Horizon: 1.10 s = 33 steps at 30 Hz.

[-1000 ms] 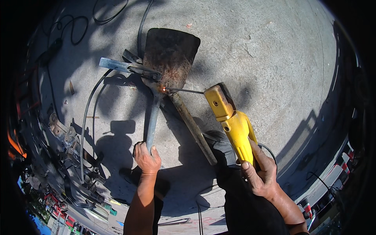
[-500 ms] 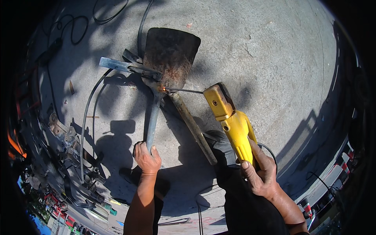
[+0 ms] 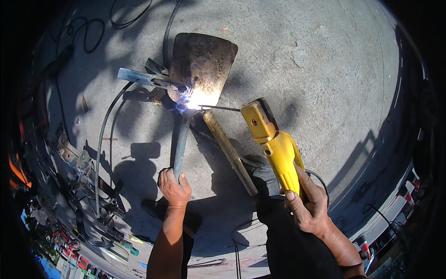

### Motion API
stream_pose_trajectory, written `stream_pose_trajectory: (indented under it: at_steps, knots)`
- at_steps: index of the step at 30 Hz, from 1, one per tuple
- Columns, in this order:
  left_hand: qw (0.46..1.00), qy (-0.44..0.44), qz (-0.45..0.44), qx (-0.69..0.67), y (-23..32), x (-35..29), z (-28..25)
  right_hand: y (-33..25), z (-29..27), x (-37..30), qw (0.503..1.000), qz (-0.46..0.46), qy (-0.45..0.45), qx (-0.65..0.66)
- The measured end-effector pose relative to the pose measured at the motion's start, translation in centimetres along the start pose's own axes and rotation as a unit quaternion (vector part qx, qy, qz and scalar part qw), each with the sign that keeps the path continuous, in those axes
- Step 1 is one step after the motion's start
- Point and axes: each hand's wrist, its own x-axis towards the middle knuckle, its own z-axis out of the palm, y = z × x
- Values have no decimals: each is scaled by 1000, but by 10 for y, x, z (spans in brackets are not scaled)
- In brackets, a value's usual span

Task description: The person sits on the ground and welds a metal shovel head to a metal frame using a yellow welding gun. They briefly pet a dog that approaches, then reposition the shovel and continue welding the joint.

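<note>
My left hand (image 3: 175, 188) is closed around the lower end of a grey metal pipe (image 3: 181, 144). That pipe runs up to the base of a rusty shovel blade (image 3: 204, 58), which lies on the concrete. In my right hand (image 3: 310, 204) is a yellow welding electrode holder (image 3: 278, 151), gripped by its handle. A thin welding rod (image 3: 225, 108) sticks out leftward from its head. At the rod's tip a white-blue arc glares where pipe and blade meet, hiding the joint. A metal clamp (image 3: 139, 76) reaches in from the left beside the blade, its jaw partly lost in the glare.
A worn pipe (image 3: 230, 153) slants from near the arc down to my dark-clothed leg (image 3: 297, 246). Black cables (image 3: 106, 135) curve over the concrete floor (image 3: 334, 69) on the left. Metal parts (image 3: 74, 156) lie in a heap at the left edge.
A small orange glow at the rod's tip has become a bright arc that lights the lower blade. Both hands look unmoved.
</note>
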Motion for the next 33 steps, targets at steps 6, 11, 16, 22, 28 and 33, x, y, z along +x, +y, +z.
stream_pose_trajectory:
  at_steps: [6,11,16,22,28,33]
  knots:
    - [1000,0,0,2,-1,-1,0,0,-1,-3,1000,-10,29,8]
    - [1000,7,2,9,-1,-1,1,-2,-2,-7,997,-3,58,50]
    - [1000,7,8,6,-1,-1,1,0,-2,-7,998,2,46,39]
    - [1000,15,13,1,-1,0,1,4,-3,-7,999,-10,33,15]
    - [1000,6,5,-2,0,0,1,5,-4,-3,999,-37,18,-24]
    - [1000,8,5,4,-4,-3,3,-7,-2,-2,1000,18,3,5]
